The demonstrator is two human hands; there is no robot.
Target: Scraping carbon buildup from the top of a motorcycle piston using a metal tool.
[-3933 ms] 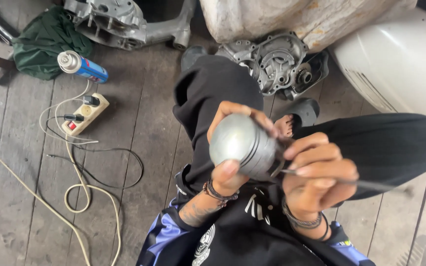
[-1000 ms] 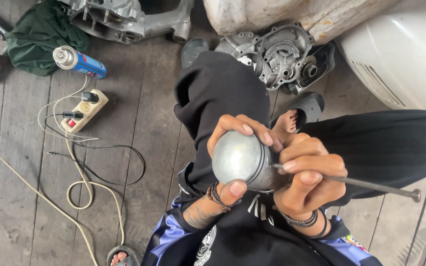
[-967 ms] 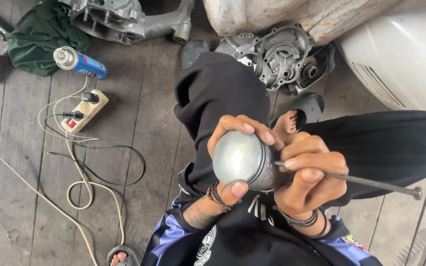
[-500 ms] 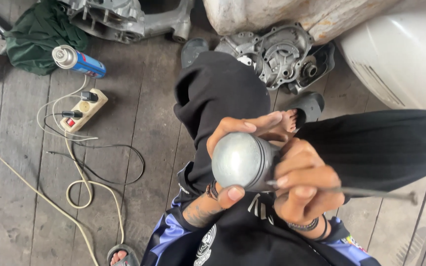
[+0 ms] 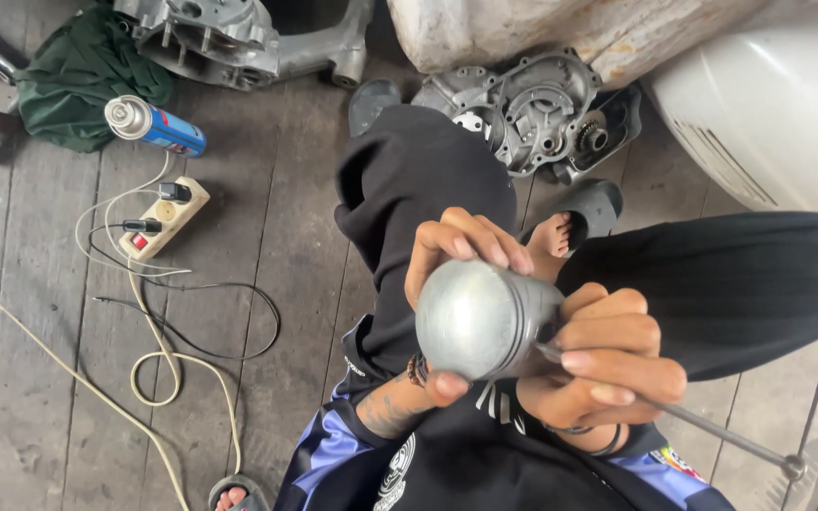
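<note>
Grey wooden floorboards lie under me as I sit with knees up in black trousers. Over my lap I hold a dull grey, round-topped metal piston: my left hand wraps it, fingers over the top edge and thumb pressed beneath. My right hand pinches a thin metal rod tool whose tip touches the piston's side (its far end reaches right). Beyond my knees lies a grey cast engine casing. Farther left rest a blue spray can, a cream power strip with cables, and a green cloth.
</note>
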